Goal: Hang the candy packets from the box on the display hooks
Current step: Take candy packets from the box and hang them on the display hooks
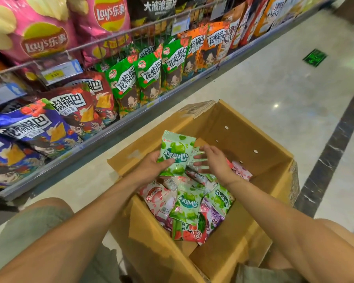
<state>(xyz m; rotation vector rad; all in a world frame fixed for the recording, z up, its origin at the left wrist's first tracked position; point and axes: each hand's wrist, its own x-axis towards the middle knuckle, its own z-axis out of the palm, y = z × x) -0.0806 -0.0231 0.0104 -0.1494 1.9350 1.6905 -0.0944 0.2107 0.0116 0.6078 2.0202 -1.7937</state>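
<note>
Our left hand grips the green packet, long axis upright. Our right hand, fingers loose & apparently empty, is just right of it, over the box.

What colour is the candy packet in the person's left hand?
The candy packet is green and white, with green fruit pictures; see the head view.

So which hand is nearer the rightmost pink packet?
Right. The right hand is beside the pink packet; the left hand, farther left, grips a green packet.

1 head cam, faces fwd-down, close over box
</note>
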